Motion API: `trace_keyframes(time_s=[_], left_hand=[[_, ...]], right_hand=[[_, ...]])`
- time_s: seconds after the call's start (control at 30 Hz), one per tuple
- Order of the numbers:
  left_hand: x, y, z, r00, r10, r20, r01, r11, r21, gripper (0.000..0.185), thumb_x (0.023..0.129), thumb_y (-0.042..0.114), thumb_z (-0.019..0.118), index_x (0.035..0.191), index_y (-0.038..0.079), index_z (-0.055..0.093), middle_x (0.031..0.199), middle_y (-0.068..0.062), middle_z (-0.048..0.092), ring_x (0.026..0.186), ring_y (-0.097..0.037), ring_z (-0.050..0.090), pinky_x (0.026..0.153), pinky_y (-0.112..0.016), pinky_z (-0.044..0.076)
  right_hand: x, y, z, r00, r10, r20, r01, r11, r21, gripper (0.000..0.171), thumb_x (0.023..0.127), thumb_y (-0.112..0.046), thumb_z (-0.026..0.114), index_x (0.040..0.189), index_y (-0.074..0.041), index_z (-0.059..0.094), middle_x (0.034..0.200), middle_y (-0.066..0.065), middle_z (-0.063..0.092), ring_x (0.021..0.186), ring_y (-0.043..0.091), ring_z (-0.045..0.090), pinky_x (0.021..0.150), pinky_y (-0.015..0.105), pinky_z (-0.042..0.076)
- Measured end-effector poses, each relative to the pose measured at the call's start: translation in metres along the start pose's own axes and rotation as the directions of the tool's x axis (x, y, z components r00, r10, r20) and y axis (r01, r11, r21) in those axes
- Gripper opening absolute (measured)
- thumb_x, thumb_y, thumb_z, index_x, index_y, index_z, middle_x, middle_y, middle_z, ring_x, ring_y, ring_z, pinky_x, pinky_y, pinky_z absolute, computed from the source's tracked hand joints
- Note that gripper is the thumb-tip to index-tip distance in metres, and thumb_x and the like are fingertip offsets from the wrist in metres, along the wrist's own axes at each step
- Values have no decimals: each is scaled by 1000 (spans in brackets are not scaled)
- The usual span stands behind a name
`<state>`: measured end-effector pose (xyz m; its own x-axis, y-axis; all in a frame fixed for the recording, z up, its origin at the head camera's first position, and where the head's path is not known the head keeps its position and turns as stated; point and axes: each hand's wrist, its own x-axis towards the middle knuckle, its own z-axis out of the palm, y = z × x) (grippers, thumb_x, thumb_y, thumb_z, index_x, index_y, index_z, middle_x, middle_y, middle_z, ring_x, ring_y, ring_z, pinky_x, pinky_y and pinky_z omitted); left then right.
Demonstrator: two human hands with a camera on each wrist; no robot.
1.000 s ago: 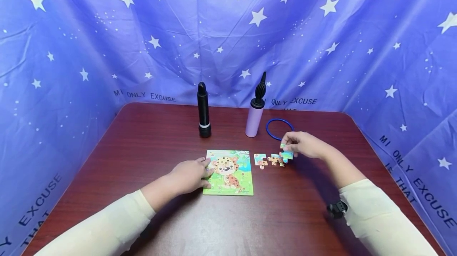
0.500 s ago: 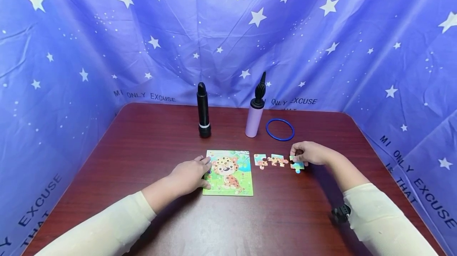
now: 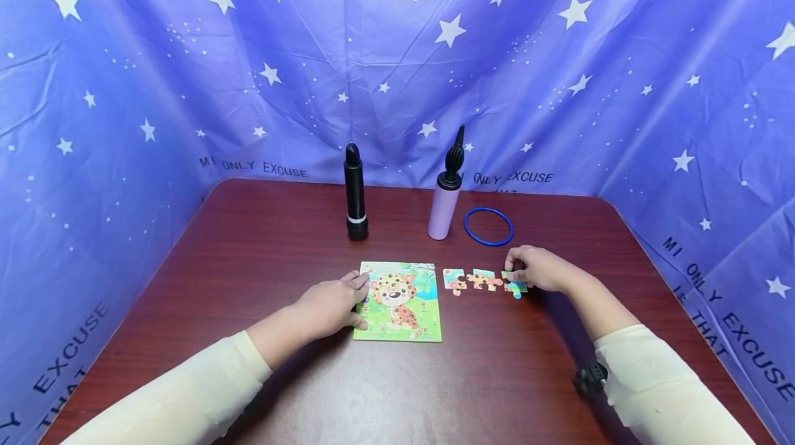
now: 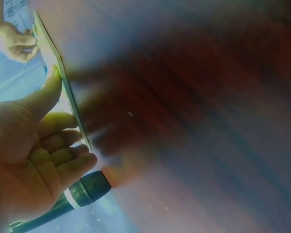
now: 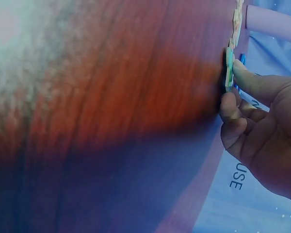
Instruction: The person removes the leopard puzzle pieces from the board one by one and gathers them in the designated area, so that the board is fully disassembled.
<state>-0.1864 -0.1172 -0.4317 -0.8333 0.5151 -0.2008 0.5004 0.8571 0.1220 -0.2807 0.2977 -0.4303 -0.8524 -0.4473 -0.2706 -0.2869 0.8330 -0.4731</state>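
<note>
A leopard puzzle board [image 3: 400, 301] lies flat on the dark red table [image 3: 261, 238]. My left hand [image 3: 332, 303] rests against its left edge with relaxed fingers; in the left wrist view the thumb [image 4: 46, 92] lies on the board's edge [image 4: 63, 87]. To the board's right, two loose puzzle pieces [image 3: 453, 279] [image 3: 484, 280] lie in a row. My right hand [image 3: 537, 269] pinches a third puzzle piece [image 3: 515, 286] down at the table, at the row's right end. The right wrist view shows thumb and fingers [image 5: 233, 104] on that piece [image 5: 229, 68].
A black hand pump [image 3: 355, 190] and a lilac pump [image 3: 444, 203] stand upright behind the puzzle, with a blue ring [image 3: 488, 226] lying flat beside them. Starry blue cloth [image 3: 397, 52] walls the table on three sides.
My right hand carried the puzzle piece rightwards and down to the table, then nudged it slightly left towards the other loose pieces. The left hand stayed on the board.
</note>
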Motion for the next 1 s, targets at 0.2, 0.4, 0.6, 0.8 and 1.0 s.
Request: trace_keyframes(time_s=[0.2, 0.4, 0.6, 0.8, 1.0], left_hand=[[-1, -2, 2, 1000, 18, 0, -18, 999, -28, 77, 84, 48, 69, 145, 6, 48, 154, -14, 39, 143, -28, 38, 111, -44, 41], [-1, -2, 3, 1000, 23, 3, -23, 999, -37, 78, 84, 49, 68, 146, 6, 47, 155, -15, 38, 143, -29, 38, 110, -45, 41], [-1, -3, 3, 1000, 22, 6, -21, 999, -30, 79, 85, 50, 67, 148, 8, 44, 156, -14, 37, 143, -28, 37, 110, -44, 42], [-1, -4, 1, 1000, 27, -2, -27, 999, -46, 79, 84, 50, 68, 147, 7, 45, 155, -15, 38, 143, -29, 37, 110, -45, 42], [-1, -5, 1, 999, 34, -6, -34, 998, -44, 79, 85, 50, 67, 147, 6, 46, 155, -15, 39, 143, -29, 37, 110, -45, 41]], right_hand=[[-1, -3, 3, 1000, 11, -18, -11, 1000, -29, 7, 93, -9, 64, 91, -9, 57, 91, 7, 51, 63, 15, 53, 59, 30, 46], [-4, -3, 1, 999, 15, -47, -18, 997, -69, 9, 95, -20, 64, 92, -12, 61, 95, 7, 54, 65, 14, 55, 60, 30, 46], [0, -13, -3, 980, -82, -179, 60, 990, -125, 11, 96, -26, 63, 95, -15, 65, 97, 5, 59, 81, 17, 57, 74, 37, 47], [14, -62, 4, 963, -166, -214, 167, 986, -14, 23, 95, -32, 64, 108, -13, 65, 100, 0, 62, 86, 14, 58, 78, 35, 49], [35, -116, 29, 971, -213, -106, 230, 953, 196, 34, 94, -29, 67, 122, -11, 62, 103, 2, 60, 74, 21, 63, 63, 35, 55]])
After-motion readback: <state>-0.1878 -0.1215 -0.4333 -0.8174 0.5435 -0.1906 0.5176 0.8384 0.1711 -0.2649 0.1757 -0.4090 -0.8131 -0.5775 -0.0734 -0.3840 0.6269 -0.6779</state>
